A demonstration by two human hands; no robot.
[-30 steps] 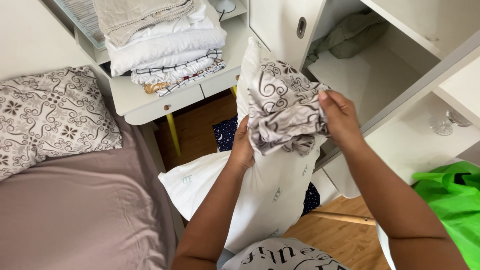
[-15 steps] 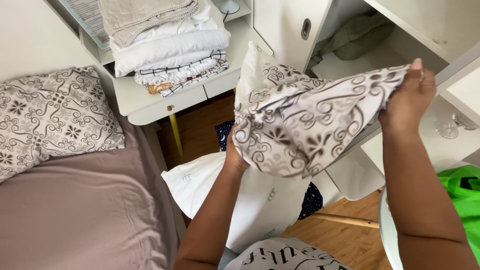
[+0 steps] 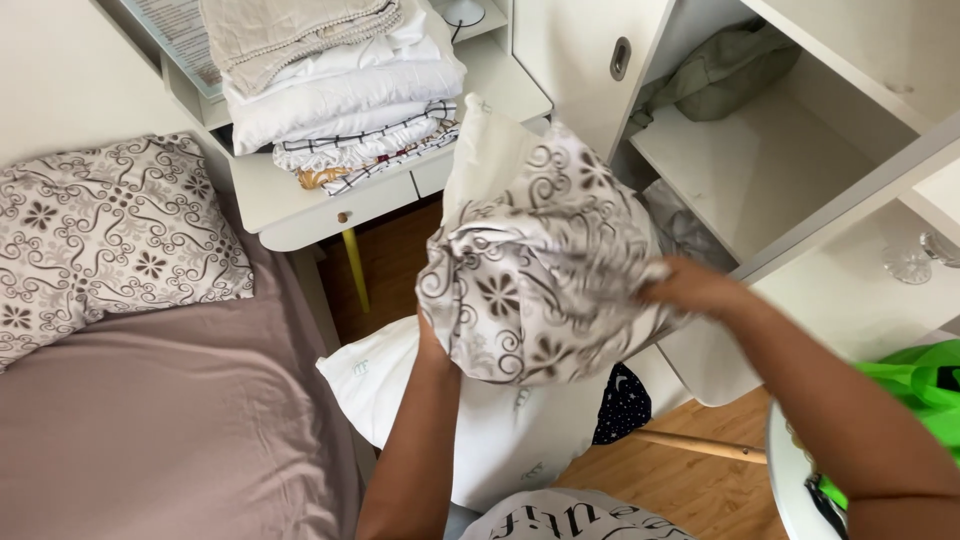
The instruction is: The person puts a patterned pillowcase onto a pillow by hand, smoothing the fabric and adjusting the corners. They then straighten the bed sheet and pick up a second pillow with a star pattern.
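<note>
A white pillow stands upright in front of me, its upper end wrapped in a patterned grey-and-white pillowcase. My left hand is mostly hidden under the case's bunched lower left edge and grips it there. My right hand holds the case's right edge against the pillow. Only a white corner of the pillow sticks out above the fabric.
A bed with a mauve sheet and a matching patterned pillow lies at left. A white bedside table carries a stack of folded linens. An open white wardrobe stands at right; a green bag sits at the lower right.
The pillowcase, held bunched and then spread wide between both hands, now sits drawn over the pillow's top. My right hand has come down from the upper right to the case's right edge.
</note>
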